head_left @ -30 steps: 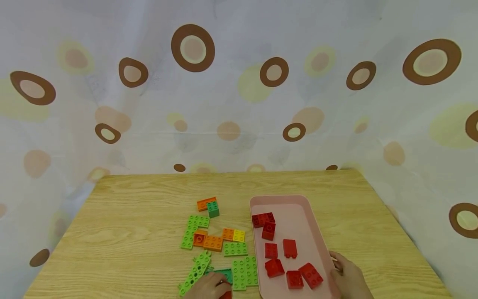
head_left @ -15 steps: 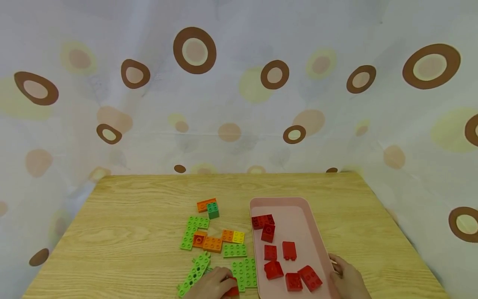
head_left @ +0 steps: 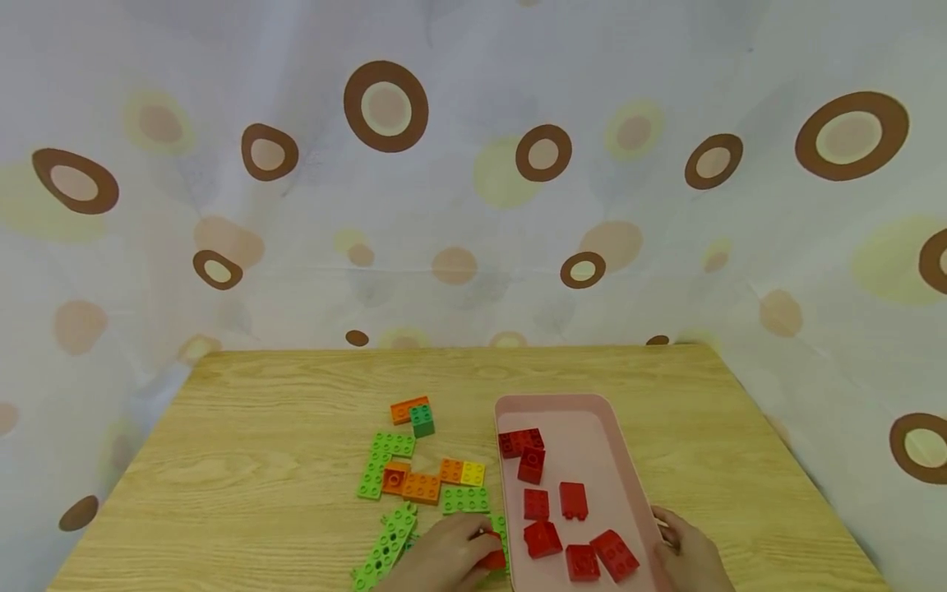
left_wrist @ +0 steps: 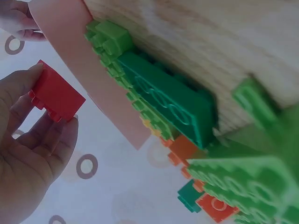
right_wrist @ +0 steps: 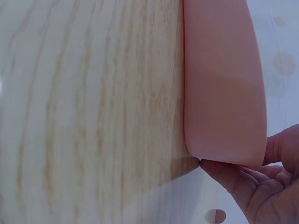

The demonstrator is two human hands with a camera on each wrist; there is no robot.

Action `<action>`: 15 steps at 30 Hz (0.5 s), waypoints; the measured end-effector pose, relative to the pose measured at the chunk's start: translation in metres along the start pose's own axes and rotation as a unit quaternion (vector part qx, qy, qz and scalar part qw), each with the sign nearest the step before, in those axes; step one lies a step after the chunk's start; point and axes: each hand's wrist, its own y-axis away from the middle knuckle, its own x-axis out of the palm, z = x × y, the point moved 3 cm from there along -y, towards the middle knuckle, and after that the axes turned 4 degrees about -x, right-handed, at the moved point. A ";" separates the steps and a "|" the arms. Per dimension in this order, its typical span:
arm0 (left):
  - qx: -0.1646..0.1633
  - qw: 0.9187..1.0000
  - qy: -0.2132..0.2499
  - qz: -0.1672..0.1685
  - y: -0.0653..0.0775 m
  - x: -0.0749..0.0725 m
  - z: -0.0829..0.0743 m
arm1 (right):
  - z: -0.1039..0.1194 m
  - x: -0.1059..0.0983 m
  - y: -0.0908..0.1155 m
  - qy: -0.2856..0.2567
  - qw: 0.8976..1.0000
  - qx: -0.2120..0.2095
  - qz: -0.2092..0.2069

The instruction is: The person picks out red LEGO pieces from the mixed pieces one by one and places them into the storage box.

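In the head view my left hand [head_left: 442, 552] is just left of the pink tray [head_left: 627, 444], over green bricks. It pinches a red building brick [left_wrist: 57, 92] between thumb and fingers, seen sideways with studs toward the palm in the left wrist view. My right hand [head_left: 690, 552] grips the tray's right side near the front. In the right wrist view, fingers of the right hand [right_wrist: 268, 191] hold the wall of the tray [right_wrist: 224, 88] at its corner. Several red bricks [head_left: 573, 500] lie in the tray, spread along its left side and front.
Left of the tray lie light green bricks [head_left: 466, 499], orange bricks [head_left: 422, 488], a yellow brick [head_left: 473, 474] and a small dark green brick [head_left: 422, 420]. A long dark green brick [left_wrist: 168, 95] shows in the left wrist view. A spotted cloth [head_left: 459, 205] surrounds the wooden table [head_left: 259, 460].
My left hand has moved right, toward the tray, carrying the red brick over the light green bricks. The right hand stays at the tray's side.
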 end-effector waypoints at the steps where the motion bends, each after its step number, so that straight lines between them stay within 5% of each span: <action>1: 0.000 1.000 -0.001 0.001 -0.003 0.000 -0.001 | 0.000 0.000 0.000 0.000 1.000 0.001 0.000; 8: -0.041 0.997 0.025 0.055 -0.030 -0.001 -0.011 | -0.001 0.000 0.000 -0.004 1.000 0.004 0.002; 15: 0.033 0.999 -0.014 0.035 -0.054 -0.005 -0.027 | 0.000 0.001 0.000 -0.011 1.000 0.001 0.000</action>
